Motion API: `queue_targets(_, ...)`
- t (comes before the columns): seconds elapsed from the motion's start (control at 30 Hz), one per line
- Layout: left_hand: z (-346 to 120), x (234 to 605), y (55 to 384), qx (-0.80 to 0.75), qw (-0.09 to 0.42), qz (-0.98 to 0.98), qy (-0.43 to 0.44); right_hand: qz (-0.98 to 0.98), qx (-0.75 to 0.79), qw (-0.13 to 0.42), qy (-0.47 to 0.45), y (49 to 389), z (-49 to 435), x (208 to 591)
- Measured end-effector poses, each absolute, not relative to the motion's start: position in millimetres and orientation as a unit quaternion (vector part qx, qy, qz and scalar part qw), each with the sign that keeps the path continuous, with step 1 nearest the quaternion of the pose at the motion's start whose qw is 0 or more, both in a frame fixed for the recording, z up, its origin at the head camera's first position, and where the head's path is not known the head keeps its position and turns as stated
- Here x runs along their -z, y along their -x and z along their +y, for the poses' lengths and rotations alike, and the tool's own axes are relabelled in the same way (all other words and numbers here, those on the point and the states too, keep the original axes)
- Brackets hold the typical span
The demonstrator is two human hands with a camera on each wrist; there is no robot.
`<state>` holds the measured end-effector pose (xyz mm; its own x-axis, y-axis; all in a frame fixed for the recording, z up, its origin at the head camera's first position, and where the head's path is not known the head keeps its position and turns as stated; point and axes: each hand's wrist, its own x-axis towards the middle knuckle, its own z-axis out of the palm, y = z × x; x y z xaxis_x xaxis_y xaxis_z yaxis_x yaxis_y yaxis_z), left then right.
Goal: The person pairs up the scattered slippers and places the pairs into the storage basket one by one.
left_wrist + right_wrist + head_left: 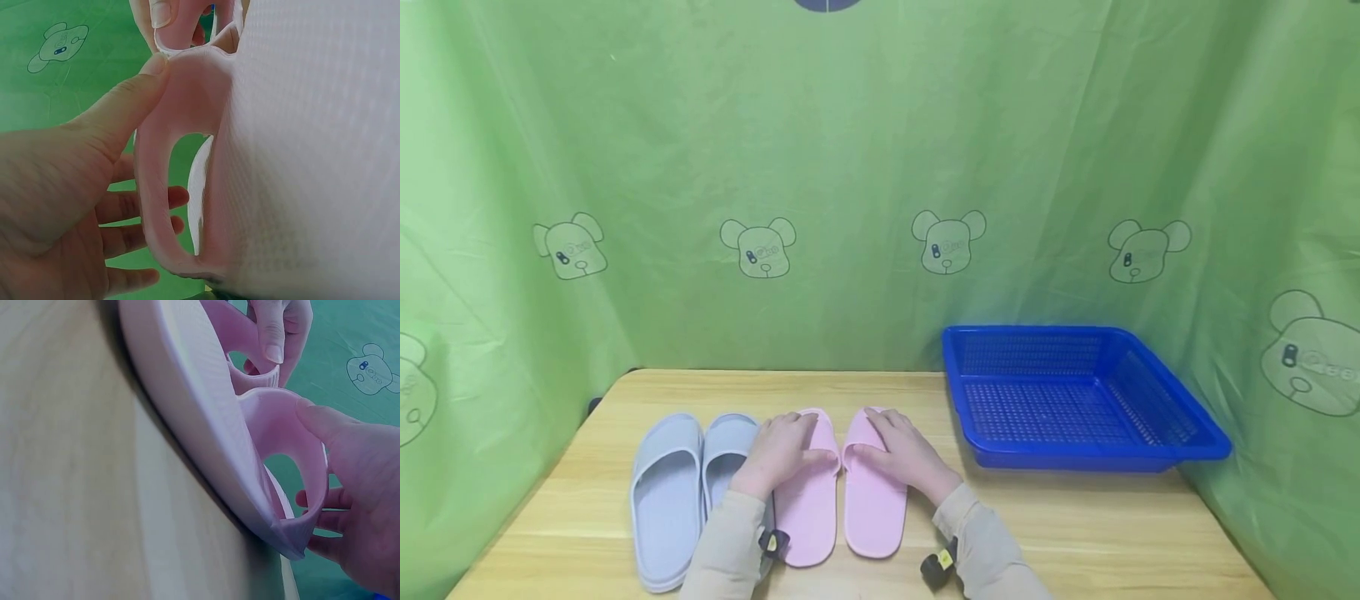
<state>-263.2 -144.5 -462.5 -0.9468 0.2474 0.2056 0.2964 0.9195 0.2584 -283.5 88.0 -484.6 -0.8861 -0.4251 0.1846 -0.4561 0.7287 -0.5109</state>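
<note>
Side by side on the wooden table, toes pointing away, are a left pink slipper (808, 521) and a right pink slipper (876, 517). My left hand (781, 452) grips the strap of the left one. In the left wrist view its thumb lies on the strap's edge, with fingertips showing through the toe opening. Over the right one, my right hand (906, 450) holds the strap the same way. In the right wrist view, the right slipper's sole (194, 419) rests on the tabletop. Two grey slippers (668, 508) stand to the left, one partly hidden by my left arm.
A blue plastic basket (1093, 461) with mesh sides sits at the back right of the wooden table (1075, 533). Green curtain (850, 167) with bear-head prints surrounds the back and both sides.
</note>
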Motion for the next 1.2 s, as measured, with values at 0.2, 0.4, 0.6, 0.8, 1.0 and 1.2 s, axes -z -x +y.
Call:
queue_targets(0.2,-144,458,261,0.153,0.097,-0.973,0.141,-0.929,-0.279,0.038,-0.239,284,88,486)
queue_targets(0.4,-146,457,262,0.149,0.107,-0.975,0.129,-0.929,-0.273,0.047,-0.246,283,89,483)
queue_targets(0.6,-148,453,262,0.149,0.12,-0.973,0.126,-0.929,-0.274,0.053,-0.241,282,90,476)
queue_targets(0.8,-149,450,262,0.152,0.13,-0.972,0.123,-0.93,-0.274,0.064,-0.237,282,91,471)
queue_targets(1.0,-151,444,260,0.166,0.127,-0.971,0.119,-0.929,-0.271,0.075,-0.241,282,93,466)
queue_targets(1.2,-153,438,260,0.174,0.137,-0.968,0.116,-0.926,-0.269,0.096,-0.247,282,93,459)
